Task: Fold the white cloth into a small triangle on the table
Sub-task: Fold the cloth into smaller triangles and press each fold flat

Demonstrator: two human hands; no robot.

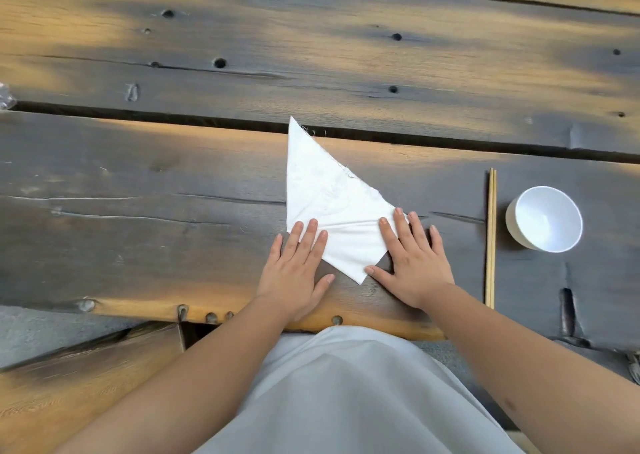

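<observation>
A white bowl (544, 218), round and smooth, stands empty near the right edge of the table (138, 231), with wooden chopsticks (490, 238) just beside it. The table is weathered grey planks with knots and cracks. The white cloth (332, 204), a frayed pointed triangle, lies near the front edge. The left hand (294, 270) and right hand (412, 263) press flat on it, fingers spread.

The cloth (332, 204) is plain white. The tabletop (173, 183) is grey weathered wood with tan patches. The bowl (545, 218) is white, the chopsticks (490, 238) pale tan.
</observation>
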